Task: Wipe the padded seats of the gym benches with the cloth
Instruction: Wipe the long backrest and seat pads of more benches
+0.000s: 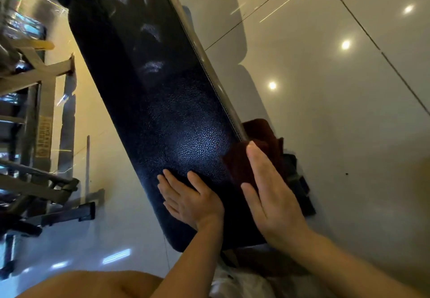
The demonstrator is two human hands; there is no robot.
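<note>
Right hand (270, 188) presses flat on the dark red cloth (246, 158) at the black leather bench pad's (162, 102) near right edge, left hand (188, 195) flat beside; overhanging cloth could slip off.

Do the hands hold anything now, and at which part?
Nothing is gripped. The right hand presses flat, fingers straight, on the dark red cloth at the padded seat's right edge. The left hand rests flat on the seat.

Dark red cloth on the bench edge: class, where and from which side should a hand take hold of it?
Grip the dark red cloth at its bunched part on the padded seat, from above on the right edge; the rest drapes over the side beneath the right hand.
</note>
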